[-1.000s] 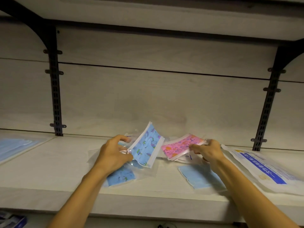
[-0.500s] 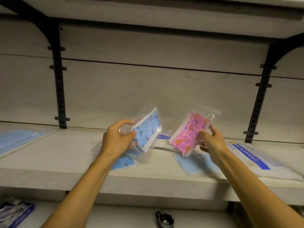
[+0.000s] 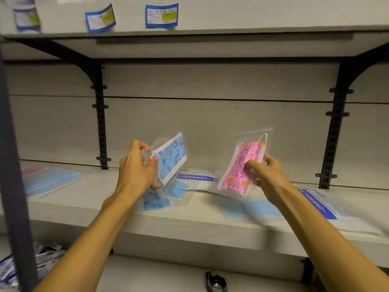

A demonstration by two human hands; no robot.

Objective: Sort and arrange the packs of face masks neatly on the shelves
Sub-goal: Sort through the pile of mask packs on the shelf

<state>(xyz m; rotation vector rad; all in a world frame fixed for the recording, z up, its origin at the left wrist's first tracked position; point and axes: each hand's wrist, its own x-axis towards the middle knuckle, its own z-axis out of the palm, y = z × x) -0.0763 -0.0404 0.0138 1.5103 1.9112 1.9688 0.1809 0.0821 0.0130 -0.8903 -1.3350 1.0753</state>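
Blue patterned mask pack (image 3: 171, 158) pinched by left hand (image 3: 136, 167), pink patterned mask pack (image 3: 242, 167) pinched by right hand (image 3: 266, 175), mid-frame; other packs lie unsorted on the pale shelf (image 3: 189, 226).

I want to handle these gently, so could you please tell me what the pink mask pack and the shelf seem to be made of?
Pink mask pack: a clear, glossy plastic sleeve, judging by its see-through top edge, around what looks like soft printed non-woven fabric with white ear loops.
Shelf: probably laminated board with a matte, pale wood-grain finish; the core is not visible.
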